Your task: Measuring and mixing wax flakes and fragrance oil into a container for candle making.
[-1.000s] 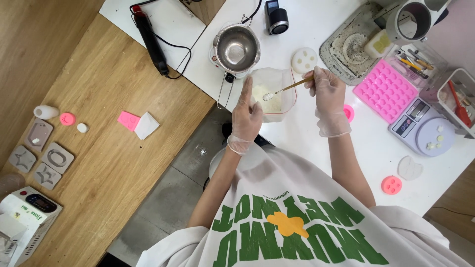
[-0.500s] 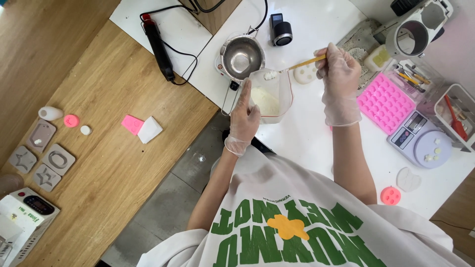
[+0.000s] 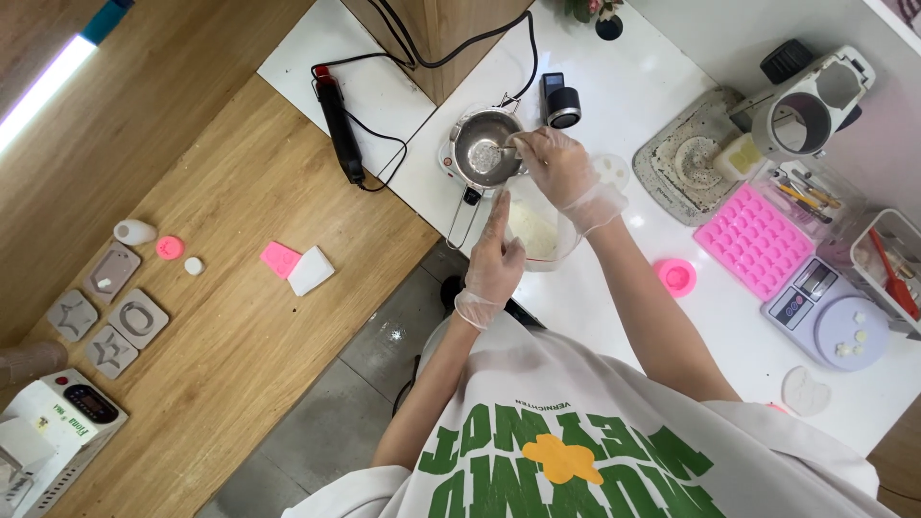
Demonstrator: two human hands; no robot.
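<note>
A clear plastic cup (image 3: 535, 230) is seen on the white table (image 3: 614, 317), partly filled with a whitish, grainy substance. It is steadied by the gloved left hand (image 3: 494, 264), which is laid against the cup's near side with the fingers extended along the wall; the hand is open rather than clenched.

Just beyond the cup, a small metal pot (image 3: 486, 149) is seated on a white base, with its handle (image 3: 459, 216) pointing toward the person. A shallow, pale, partly melted residue is observed at the pot's bottom. The gloved right hand (image 3: 556, 168) is held over the pot's right rim, its fingers closed on a thin stick (image 3: 513, 151) whose tip is dipped into the pot.

To the right, a pink mould tray (image 3: 758, 240) with many small cavities is noted; its cavities appear empty, though this cannot be told for certain. Beside it, a digital scale (image 3: 830, 312) carries a few small pale pieces on its round plate. A small pink round mould (image 3: 677, 276) lies nearer the person's right arm. A clear box (image 3: 892, 269) at the far right edge holds a red tool.

On the wooden table (image 3: 221, 355) to the left, a pink square piece (image 3: 280, 259) and a white one (image 3: 311, 270) are found touching.
</note>
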